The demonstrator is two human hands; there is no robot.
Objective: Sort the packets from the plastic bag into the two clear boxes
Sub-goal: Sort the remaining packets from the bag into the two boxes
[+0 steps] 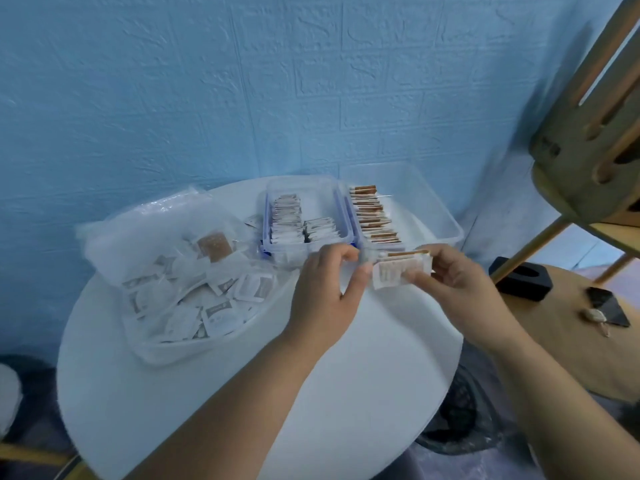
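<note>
A clear plastic bag (180,271) full of small white packets lies on the left of the round white table (242,393). Two clear boxes stand at the back. The left box (301,188) holds rows of white packets; the right box (446,223) holds a row of brown-edged packets. My right hand (457,282) grips a small stack of brown-edged packets (398,271) just in front of the right box. My left hand (329,289) pinches the stack's left end with thumb and fingers.
A blue textured wall stands behind the table. A wooden chair (588,140) and a wooden side surface with a black block (519,278), a dark phone (606,304) and keys are on the right. Dark bags lie on the floor.
</note>
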